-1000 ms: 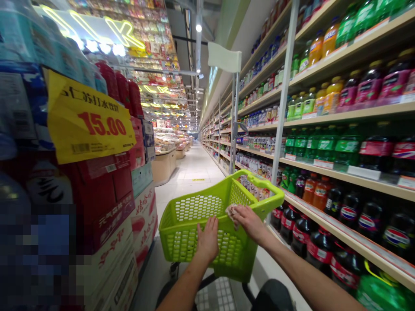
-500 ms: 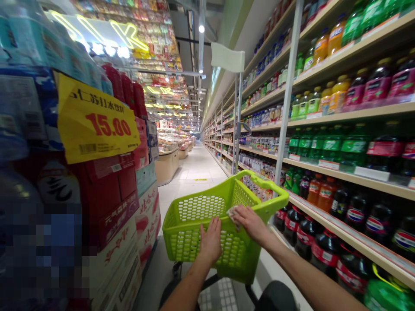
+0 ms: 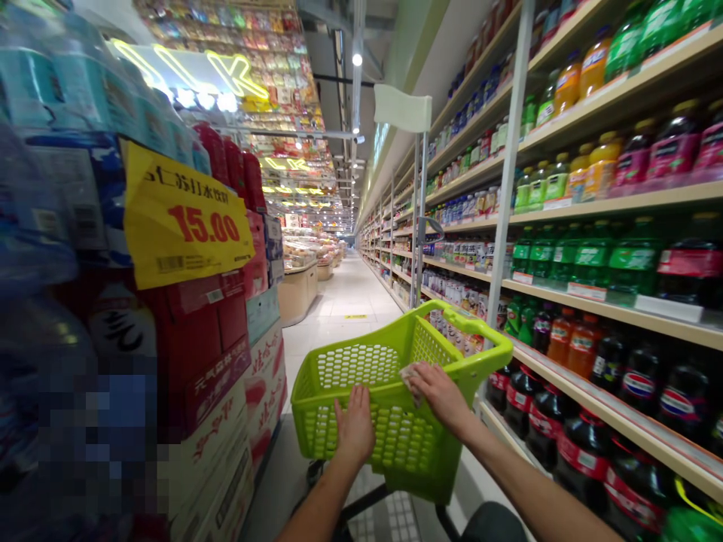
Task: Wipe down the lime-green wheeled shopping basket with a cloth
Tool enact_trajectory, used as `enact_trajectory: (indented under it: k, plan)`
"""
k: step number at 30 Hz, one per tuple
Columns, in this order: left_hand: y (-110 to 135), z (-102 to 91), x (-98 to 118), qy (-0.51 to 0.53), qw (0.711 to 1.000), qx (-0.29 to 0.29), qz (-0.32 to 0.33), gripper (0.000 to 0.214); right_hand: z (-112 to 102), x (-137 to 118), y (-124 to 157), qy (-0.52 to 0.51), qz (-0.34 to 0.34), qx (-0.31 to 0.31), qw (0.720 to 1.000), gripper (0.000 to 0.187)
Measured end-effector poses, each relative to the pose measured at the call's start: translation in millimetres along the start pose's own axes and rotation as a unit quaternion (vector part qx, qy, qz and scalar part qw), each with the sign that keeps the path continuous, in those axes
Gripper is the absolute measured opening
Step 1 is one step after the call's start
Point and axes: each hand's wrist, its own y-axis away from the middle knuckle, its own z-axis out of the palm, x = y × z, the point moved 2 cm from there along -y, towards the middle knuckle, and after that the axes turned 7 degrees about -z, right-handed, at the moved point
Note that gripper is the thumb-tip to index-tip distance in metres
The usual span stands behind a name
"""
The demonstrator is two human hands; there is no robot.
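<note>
A lime-green plastic shopping cart (image 3: 339, 429) stands sideways in front of me, its handle end to the right. My left hand (image 3: 357, 425) lies against the near side of the basket, fingers stretched toward the upper rim. Pressed on that rim further right, my right hand (image 3: 437, 388) holds a crumpled pale cloth (image 3: 412, 382). Part of the cloth is covered by the fingers. I see nothing inside the visible part of the basket.
Shelves (image 3: 604, 297) of bottled drinks run along the right side. Stacked drink cartons (image 3: 197, 346) with a yellow price sign (image 3: 189, 218) rise close on the left. A metal post (image 3: 421, 218) stands behind the cart. The tiled aisle (image 3: 350, 278) stretches ahead.
My left hand has slid a little left along the basket side. The whole view has shifted slightly, with the cart appearing further right. The cloth stays in my right hand at the rim.
</note>
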Motion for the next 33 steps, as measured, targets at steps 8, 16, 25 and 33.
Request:
enact_trajectory:
  k: [8, 16, 25, 33]
  plan:
    - [5.1, -4.0, -3.7, -0.009, 1.000, -0.005, -0.001, 0.080, -10.4, 20.1, 3.3, 0.032, 0.097, 0.010, 0.995, 0.029]
    - [3.7, -5.1, -27.9, -0.014, 1.000, -0.001, -0.025, 0.077, 3.6, 2.8, 0.3, -0.008, 0.057, 0.012, 0.998, 0.032]
    - [6.0, -1.0, -23.0, -0.008, 1.000, 0.001, 0.006, 0.078, 30.1, -57.9, -19.0, -0.027, 0.029, 0.022, 0.999, 0.030]
    - [-3.0, -22.1, -7.3, 0.096, 0.995, 0.022, 0.025, 0.072, 30.1, -51.5, -28.1, -0.095, 0.118, -0.013, 0.988, 0.039]
